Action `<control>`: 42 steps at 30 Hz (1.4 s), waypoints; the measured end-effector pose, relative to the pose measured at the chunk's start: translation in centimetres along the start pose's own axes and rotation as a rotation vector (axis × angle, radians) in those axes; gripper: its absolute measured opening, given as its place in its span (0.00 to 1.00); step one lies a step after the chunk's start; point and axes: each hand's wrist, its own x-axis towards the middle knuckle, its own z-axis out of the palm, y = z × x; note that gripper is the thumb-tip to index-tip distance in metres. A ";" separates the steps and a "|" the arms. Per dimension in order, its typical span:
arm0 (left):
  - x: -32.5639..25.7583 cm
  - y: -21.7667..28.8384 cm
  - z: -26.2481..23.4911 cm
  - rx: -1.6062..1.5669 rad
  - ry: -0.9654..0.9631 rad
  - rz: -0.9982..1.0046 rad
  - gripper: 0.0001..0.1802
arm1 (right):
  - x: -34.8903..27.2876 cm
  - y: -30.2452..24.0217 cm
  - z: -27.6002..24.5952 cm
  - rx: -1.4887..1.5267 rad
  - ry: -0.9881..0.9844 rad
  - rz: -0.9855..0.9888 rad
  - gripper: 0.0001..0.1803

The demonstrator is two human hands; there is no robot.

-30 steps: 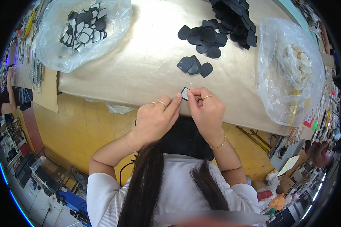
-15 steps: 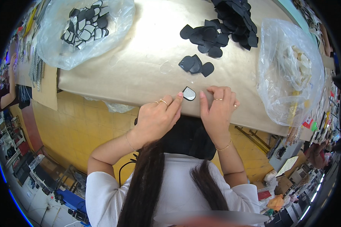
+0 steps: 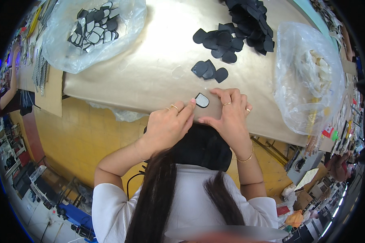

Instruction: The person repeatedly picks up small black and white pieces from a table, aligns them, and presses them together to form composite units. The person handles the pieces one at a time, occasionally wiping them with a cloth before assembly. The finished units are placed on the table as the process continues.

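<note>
A small black piece with a rounded end and a silvery-white face (image 3: pixel 202 100) lies near the table's front edge. My left hand (image 3: pixel 168 123) is closed, its fingertips pinching the piece's left edge. To the right of it is my right hand (image 3: pixel 232 112), open with nothing in it, thumb low by the table edge and index finger stretched out beyond the piece. A few plain black rounded pieces (image 3: pixel 209 70) lie just past the hands. Farther off, a loose cluster of the same pieces (image 3: pixel 221 41) meets a big black heap (image 3: pixel 252 24).
At the far left, a clear plastic bag (image 3: pixel 59 56) holds many black and silvery pieces (image 3: pixel 95 30). Another clear bag (image 3: pixel 288 91) with pale pieces (image 3: pixel 321 69) rests at the right. Cardboard (image 3: pixel 48 91) hangs at the table's left end. A black seat (image 3: pixel 200 150) is below the table edge.
My right hand has spread: its thumb has dropped toward the table edge and its index finger has reached out to the left. My left hand stays at the piece.
</note>
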 end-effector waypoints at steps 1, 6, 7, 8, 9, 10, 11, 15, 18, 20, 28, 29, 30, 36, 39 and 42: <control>0.1 -0.1 -0.1 -0.032 0.010 -0.005 0.22 | 0.1 0.1 -0.2 0.016 -0.019 0.001 0.28; 0.5 -1.5 -2.1 -0.912 -0.135 -0.523 0.20 | 0.7 -0.6 1.0 0.038 0.041 -0.011 0.23; 0.5 -2.0 -2.6 -1.186 -0.194 -0.716 0.20 | 0.8 -0.7 1.1 0.058 0.039 -0.020 0.21; 0.5 -2.7 -3.1 -1.366 -0.179 -0.751 0.20 | 1.0 -1.0 1.0 0.082 0.043 -0.027 0.19; 0.4 -3.4 -3.5 -1.548 -0.162 -0.778 0.21 | 1.4 -1.1 0.8 0.124 -0.007 -0.069 0.17; 0.3 -3.9 -3.7 -1.736 -0.123 -0.783 0.21 | 2.1 -1.3 0.3 0.168 -0.051 -0.109 0.15; 0.1 -4.0 -3.6 -1.791 -0.079 -0.793 0.22 | 2.9 -1.8 -0.3 0.180 -0.146 -0.085 0.14; -0.9 -4.0 -3.7 -1.934 0.024 -0.714 0.23 | 8.7 -4.8 -2.5 0.296 -0.236 -0.244 0.10; -0.9 -3.4 -4.3 -1.851 0.030 -0.691 0.28 | 12.9 -8.0 -2.1 0.650 0.030 -0.415 0.10; -0.8 -2.8 -4.8 -1.775 0.057 -0.730 0.33 | 13.4 -8.6 -2.2 0.737 0.064 -0.473 0.11; 0.6 -3.6 -3.5 -2.319 0.014 -0.548 0.30 | 6.7 -3.6 -2.5 0.704 -0.309 -0.259 0.15; 0.9 -3.6 -3.1 -2.433 -0.027 -0.524 0.28 | 6.1 -3.3 -2.4 0.717 -0.266 -0.248 0.15; 1.1 -3.5 -2.8 -2.437 -0.044 -0.523 0.26 | 5.6 -3.0 -2.3 0.712 -0.196 -0.301 0.15; 2.6 -1.6 -2.5 -2.338 -0.171 -0.600 0.24 | 4.8 -2.3 -2.1 0.580 -0.023 -0.505 0.17; 3.0 -0.6 -2.7 -2.137 -0.183 -0.627 0.26 | 5.0 -1.7 -2.3 0.403 0.024 -0.580 0.19; 2.9 0.0 -3.0 -2.027 -0.255 -0.641 0.26 | 4.6 -1.3 -2.5 0.367 0.029 -0.568 0.19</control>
